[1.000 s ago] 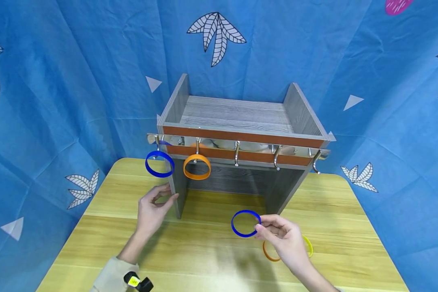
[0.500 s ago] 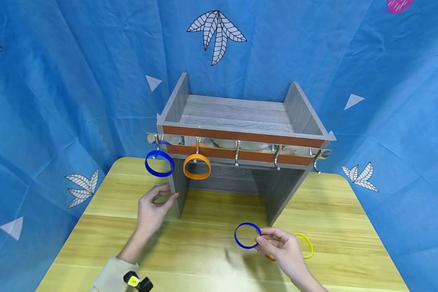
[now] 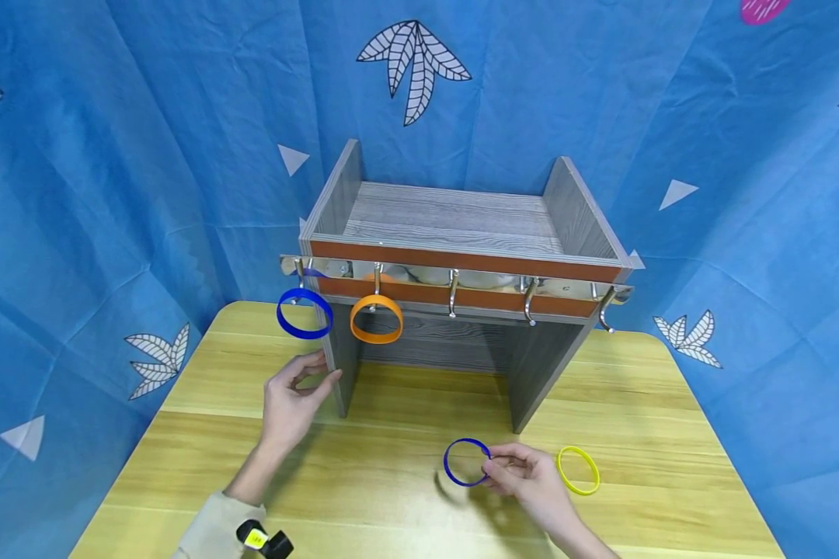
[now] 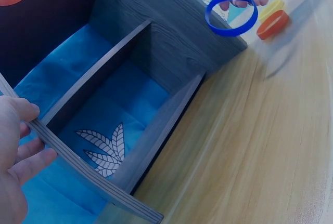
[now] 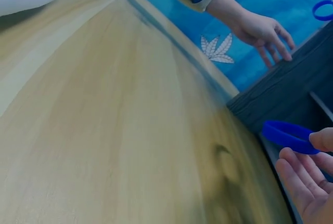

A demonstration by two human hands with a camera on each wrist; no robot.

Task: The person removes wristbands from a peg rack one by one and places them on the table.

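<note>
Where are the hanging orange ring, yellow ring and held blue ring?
Hanging orange ring [image 3: 376, 338]: head view, lower front of band.
Yellow ring [image 3: 585, 492]: head view, band's lower edge.
Held blue ring [image 4: 232, 31]: left wrist view, lower band.

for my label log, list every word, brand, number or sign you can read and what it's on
No text is legible.
Yellow label on the black wrist device: dark marks, too small and blurred to read.
No lettering shows on the blue ring in the right hand, the yellow ring or the grey rack.
</note>
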